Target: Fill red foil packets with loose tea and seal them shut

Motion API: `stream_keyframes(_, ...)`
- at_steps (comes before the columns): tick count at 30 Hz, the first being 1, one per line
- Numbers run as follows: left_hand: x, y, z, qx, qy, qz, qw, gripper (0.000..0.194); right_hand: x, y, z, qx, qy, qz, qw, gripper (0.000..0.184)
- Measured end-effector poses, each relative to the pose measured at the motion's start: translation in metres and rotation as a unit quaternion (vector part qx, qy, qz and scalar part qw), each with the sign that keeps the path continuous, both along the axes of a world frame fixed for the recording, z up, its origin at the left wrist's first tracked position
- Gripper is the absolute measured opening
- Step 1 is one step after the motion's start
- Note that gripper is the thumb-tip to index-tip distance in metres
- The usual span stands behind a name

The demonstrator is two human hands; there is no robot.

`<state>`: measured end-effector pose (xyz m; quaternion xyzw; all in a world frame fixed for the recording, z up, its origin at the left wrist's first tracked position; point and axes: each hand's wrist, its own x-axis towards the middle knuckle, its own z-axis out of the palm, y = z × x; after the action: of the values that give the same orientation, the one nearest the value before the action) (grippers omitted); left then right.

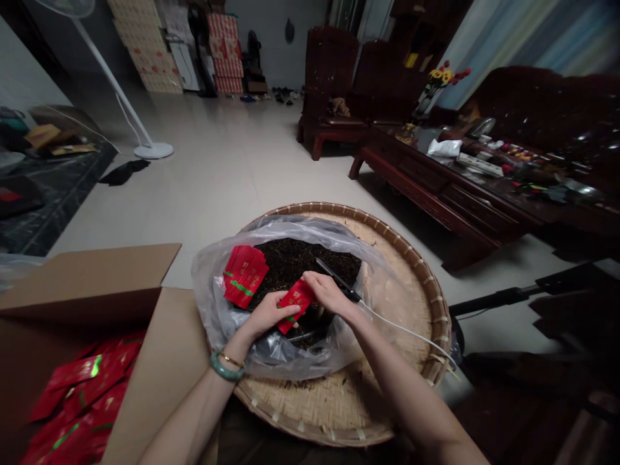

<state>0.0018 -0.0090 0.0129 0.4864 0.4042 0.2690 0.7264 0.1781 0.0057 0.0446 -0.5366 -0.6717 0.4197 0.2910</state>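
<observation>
A small red packet (296,301) with gold print and a green band is held between both hands over the tea bag. My left hand (269,314) grips its lower left side, thumb on top. At its upper right end, the fingers of my right hand (325,290) are closed on its edge. Below lie dark loose tea leaves (290,258) in a clear plastic bag (213,271) with its mouth spread wide. A fanned stack of red packets (245,276) rests on the leaves at the left. Beside my right hand lies a black-handled sealing tool (345,284) with a white cord.
The bag sits on a round woven bamboo tray (334,416). At the left, an open cardboard box (169,361) holds many red packets (92,387). A low wooden table (436,187) stands at the right, a white fan stand (153,150) at the back left.
</observation>
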Motion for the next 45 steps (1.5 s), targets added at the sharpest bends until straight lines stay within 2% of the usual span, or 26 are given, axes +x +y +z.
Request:
stream_keyframes(2,0.000,0.001,0.000,0.003,-0.007,0.009,1.000,0.044,0.009,0.001,0.006,-0.094,0.040,0.039,0.994,0.036)
stream_keyframes(4,0.001,0.001,0.000,0.007,-0.009,0.010,1.000,0.044,0.021,0.003,0.013,-0.141,0.065,0.034,0.987,0.030)
stream_keyframes(6,0.002,0.001,0.000,0.002,-0.006,0.004,1.000,0.048,0.032,0.005,0.023,-0.116,0.074,-0.022,0.990,0.027)
stream_keyframes(8,0.004,0.001,0.000,-0.010,0.000,-0.009,1.000,0.056,0.034,0.005,0.038,-0.061,0.059,-0.083,0.993,0.022)
stream_keyframes(10,0.004,0.001,-0.001,-0.013,0.006,-0.021,1.000,0.060,0.022,0.002,0.057,-0.025,0.051,-0.092,0.994,0.020)
stream_keyframes(12,0.004,0.002,-0.003,-0.004,0.015,-0.025,1.000,0.057,-0.005,-0.001,0.076,-0.032,0.116,-0.022,0.992,0.019)
stream_keyframes(15,0.003,0.004,-0.006,0.008,0.024,-0.025,0.999,0.051,-0.050,0.001,0.095,-0.049,0.230,0.132,0.963,0.034)
stream_keyframes(16,0.002,0.004,-0.007,0.012,0.025,-0.025,0.999,0.050,-0.061,0.006,0.095,-0.038,0.239,0.152,0.958,0.035)
stream_keyframes(18,0.002,0.004,-0.007,0.021,0.016,-0.023,0.999,0.049,-0.073,0.019,0.083,0.021,0.193,0.125,0.973,0.029)
stream_keyframes(20,0.002,0.003,-0.008,0.031,0.000,-0.023,0.999,0.048,-0.076,0.033,0.060,0.091,0.065,0.061,0.992,0.024)
stream_keyframes(21,0.002,0.002,-0.007,0.036,-0.003,-0.027,0.999,0.045,-0.076,0.039,0.046,0.111,-0.016,0.054,0.992,0.026)
stream_keyframes(23,0.002,0.001,-0.007,0.055,-0.001,-0.040,0.998,0.036,-0.077,0.045,0.020,0.140,-0.141,0.048,0.979,0.038)
stream_keyframes(25,0.003,0.000,-0.008,0.079,0.018,-0.043,0.996,0.027,-0.082,0.046,0.002,0.151,-0.216,0.054,0.963,0.047)
stream_keyframes(29,0.003,0.000,-0.010,0.096,0.056,-0.008,0.994,0.036,-0.096,0.044,-0.010,0.158,-0.267,0.030,0.950,0.040)
stream_keyframes(33,0.004,0.001,-0.008,0.085,0.061,0.000,0.995,0.045,-0.101,0.047,-0.016,0.153,-0.205,0.000,0.967,0.024)
stream_keyframes(36,0.004,0.001,-0.007,0.084,0.051,-0.018,0.995,0.038,-0.098,0.052,-0.026,0.111,-0.089,-0.010,0.990,0.010)
stream_keyframes(39,0.004,0.002,-0.007,0.050,0.032,-0.014,0.998,0.031,-0.085,0.056,-0.028,0.056,0.038,-0.041,0.997,0.004)
stream_keyframes(41,0.004,0.004,-0.006,0.016,0.008,0.031,0.999,0.039,-0.067,0.057,-0.021,0.012,0.125,-0.056,0.991,0.006)
stream_keyframes(45,0.002,0.007,-0.004,-0.022,-0.066,0.131,0.989,0.062,-0.018,0.048,0.004,-0.086,0.272,-0.041,0.958,0.021)
